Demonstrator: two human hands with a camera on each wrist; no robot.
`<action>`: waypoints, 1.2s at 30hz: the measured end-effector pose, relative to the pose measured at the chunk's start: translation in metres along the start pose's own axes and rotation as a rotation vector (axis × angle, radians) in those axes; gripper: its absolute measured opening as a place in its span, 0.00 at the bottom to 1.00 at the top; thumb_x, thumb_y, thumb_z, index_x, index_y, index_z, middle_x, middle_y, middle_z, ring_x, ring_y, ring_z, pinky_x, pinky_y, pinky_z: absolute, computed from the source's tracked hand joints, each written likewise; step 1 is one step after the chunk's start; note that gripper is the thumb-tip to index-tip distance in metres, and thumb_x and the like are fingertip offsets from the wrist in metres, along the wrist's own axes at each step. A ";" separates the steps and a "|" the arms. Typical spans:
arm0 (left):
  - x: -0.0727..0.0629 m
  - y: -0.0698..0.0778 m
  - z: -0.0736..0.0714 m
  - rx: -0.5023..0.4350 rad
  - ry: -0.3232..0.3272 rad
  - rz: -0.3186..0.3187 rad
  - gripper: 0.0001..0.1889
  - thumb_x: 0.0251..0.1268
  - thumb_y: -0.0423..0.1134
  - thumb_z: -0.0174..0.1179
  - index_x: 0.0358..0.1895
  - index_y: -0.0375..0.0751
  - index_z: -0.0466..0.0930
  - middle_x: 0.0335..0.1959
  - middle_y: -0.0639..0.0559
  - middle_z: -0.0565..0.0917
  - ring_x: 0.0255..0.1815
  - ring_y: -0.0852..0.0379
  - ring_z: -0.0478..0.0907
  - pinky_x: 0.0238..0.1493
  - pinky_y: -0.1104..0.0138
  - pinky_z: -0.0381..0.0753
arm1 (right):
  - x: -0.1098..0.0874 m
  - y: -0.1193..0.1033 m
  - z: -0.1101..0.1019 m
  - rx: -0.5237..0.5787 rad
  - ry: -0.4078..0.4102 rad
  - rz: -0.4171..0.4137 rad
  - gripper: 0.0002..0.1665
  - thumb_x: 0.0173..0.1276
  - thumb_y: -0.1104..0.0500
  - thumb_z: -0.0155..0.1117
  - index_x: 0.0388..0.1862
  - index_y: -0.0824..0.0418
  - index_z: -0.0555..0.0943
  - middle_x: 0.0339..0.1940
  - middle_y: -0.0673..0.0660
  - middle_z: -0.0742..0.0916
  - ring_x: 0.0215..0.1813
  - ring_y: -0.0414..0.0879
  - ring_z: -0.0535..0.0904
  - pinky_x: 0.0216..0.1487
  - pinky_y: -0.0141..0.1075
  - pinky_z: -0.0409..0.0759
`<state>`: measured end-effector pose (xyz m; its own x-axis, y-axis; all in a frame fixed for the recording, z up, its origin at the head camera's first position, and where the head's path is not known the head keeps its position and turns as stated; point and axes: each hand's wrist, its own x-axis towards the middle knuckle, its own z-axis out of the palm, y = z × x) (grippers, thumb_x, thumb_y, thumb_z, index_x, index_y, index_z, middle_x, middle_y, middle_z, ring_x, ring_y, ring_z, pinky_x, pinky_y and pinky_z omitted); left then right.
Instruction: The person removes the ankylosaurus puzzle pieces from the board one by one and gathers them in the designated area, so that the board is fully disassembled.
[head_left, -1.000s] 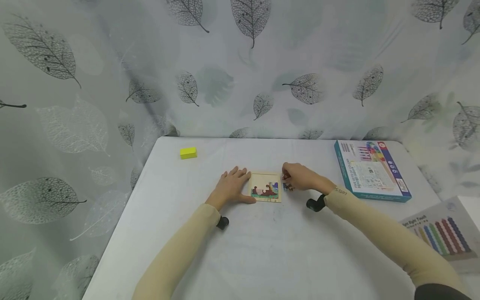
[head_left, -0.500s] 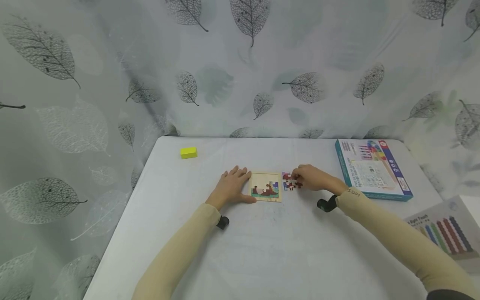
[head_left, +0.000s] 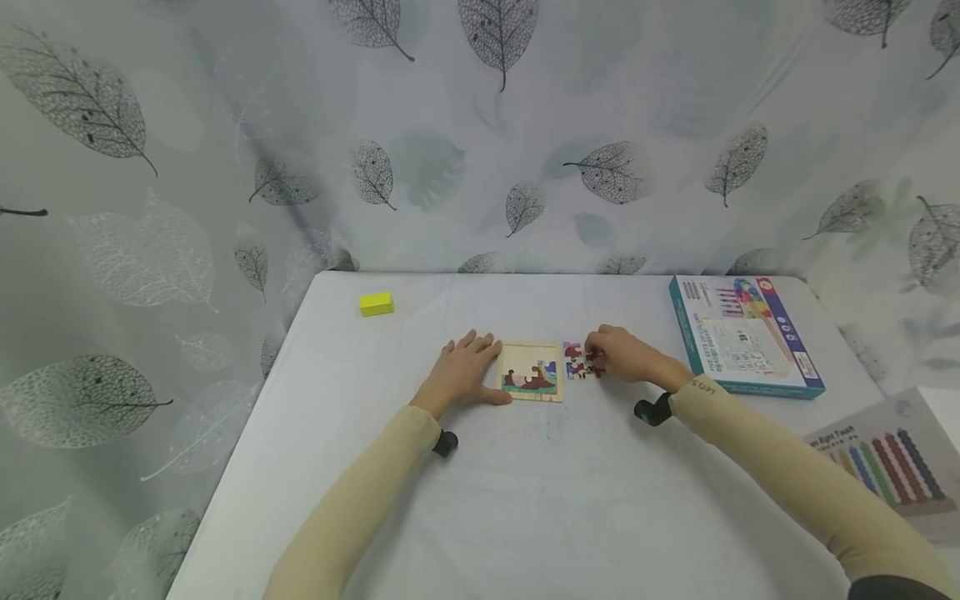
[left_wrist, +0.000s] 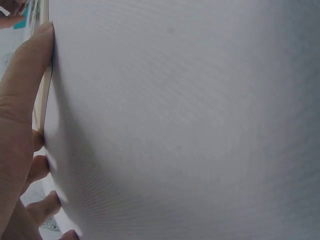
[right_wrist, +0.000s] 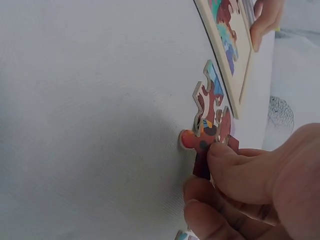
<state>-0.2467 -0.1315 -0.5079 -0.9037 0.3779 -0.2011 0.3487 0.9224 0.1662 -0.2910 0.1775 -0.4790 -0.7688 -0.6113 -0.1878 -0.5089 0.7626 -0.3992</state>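
A wooden puzzle tray (head_left: 522, 352) lies on the table, its lower part filled with picture pieces showing brown dogs. My left hand (head_left: 467, 372) rests spread at the tray's left side; the thumb (left_wrist: 36, 55) lies along the tray's edge in the left wrist view. To the right of the tray is a cluster of loose puzzle pieces (head_left: 573, 360). My right hand (head_left: 627, 357) pinches a dark red puzzle piece (right_wrist: 201, 162) at that cluster, thumb on top. The right wrist view shows this piece against neighbouring pieces, partly covered by the fingers.
A yellow block (head_left: 377, 305) sits at the back left of the white table (head_left: 525, 500). At the back right lies a flat teal-edged box (head_left: 742, 342). Another box with coloured pens (head_left: 892, 467) stands at the right edge. Behind hangs a leaf-patterned curtain (head_left: 450, 167).
My right hand has moved right from beside the tray, uncovering the loose puzzle pieces, and has shifted only slightly since half a second ago. The left hand stays in place.
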 end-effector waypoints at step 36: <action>0.001 -0.001 0.001 0.009 0.008 0.006 0.56 0.49 0.77 0.63 0.80 0.54 0.56 0.82 0.52 0.58 0.85 0.44 0.49 0.80 0.42 0.57 | -0.001 0.007 -0.003 0.088 -0.076 0.200 0.17 0.67 0.63 0.68 0.49 0.70 0.74 0.36 0.61 0.82 0.37 0.48 0.75 0.39 0.36 0.75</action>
<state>-0.2477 -0.1320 -0.5087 -0.9037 0.3827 -0.1923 0.3562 0.9208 0.1588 -0.2950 0.1840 -0.4793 -0.8177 -0.4664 -0.3373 -0.3110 0.8511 -0.4230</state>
